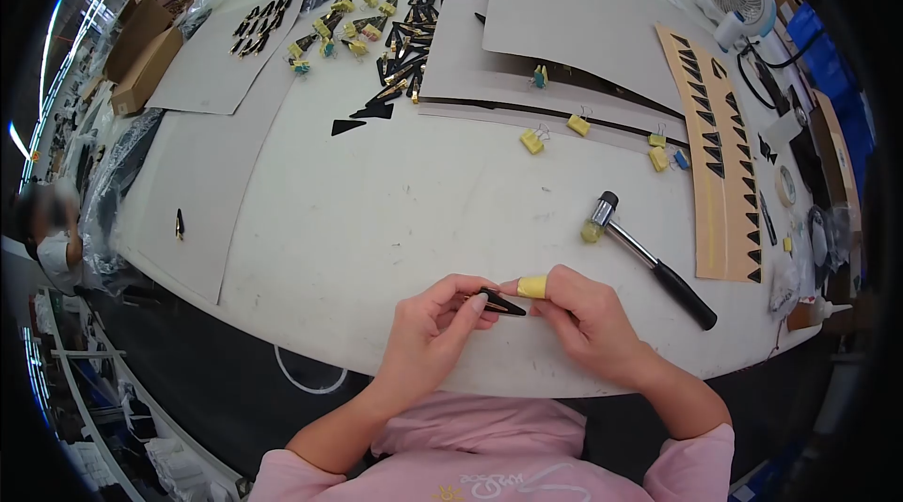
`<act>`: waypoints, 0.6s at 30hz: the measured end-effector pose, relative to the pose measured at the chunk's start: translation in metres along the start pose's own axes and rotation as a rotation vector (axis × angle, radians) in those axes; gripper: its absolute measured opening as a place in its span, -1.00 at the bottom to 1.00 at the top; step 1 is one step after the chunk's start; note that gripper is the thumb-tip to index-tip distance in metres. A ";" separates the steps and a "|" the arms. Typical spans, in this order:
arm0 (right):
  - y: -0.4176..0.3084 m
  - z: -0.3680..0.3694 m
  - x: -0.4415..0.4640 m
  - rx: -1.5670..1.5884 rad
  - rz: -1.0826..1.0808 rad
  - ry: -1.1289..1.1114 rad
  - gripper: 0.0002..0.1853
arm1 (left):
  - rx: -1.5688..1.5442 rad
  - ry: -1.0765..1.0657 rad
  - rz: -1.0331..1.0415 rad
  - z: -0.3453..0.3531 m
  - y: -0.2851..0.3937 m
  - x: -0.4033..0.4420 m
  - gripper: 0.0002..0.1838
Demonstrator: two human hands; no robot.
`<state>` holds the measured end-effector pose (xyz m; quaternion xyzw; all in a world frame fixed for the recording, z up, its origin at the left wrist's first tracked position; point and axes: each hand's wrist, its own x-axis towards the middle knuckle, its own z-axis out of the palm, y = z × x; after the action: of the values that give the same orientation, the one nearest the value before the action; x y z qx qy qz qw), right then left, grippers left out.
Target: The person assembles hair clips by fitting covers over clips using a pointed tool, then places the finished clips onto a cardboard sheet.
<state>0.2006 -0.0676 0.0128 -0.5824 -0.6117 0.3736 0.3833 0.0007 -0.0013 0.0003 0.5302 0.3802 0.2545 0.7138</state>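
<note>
Left hand point(425, 334) pinches one black triangle point(505, 305); right hand point(589, 321) half-curled, hold unclear; one mallet point(664, 273).

Mallet point(649, 255) on table point(404, 210) — right of held piece point(506, 305); clips point(578, 127) behind.

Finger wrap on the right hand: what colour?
The wrap on the right hand is yellow; it shows best in the head view.

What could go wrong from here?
The small black triangular piece could slip: the left hand pinches it near one end.
The right hand wears a yellow finger wrap, which might dull its touch.
The hammer lies beside the right forearm and might get knocked.
</note>
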 end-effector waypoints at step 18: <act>-0.001 -0.001 -0.001 -0.157 -0.035 -0.010 -0.68 | -0.037 0.022 0.040 0.000 -0.002 0.000 -0.79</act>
<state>0.2005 -0.0684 0.0143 -0.5981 -0.6510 0.3209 0.3398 0.0005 -0.0016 -0.0020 0.5218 0.3725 0.2816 0.7139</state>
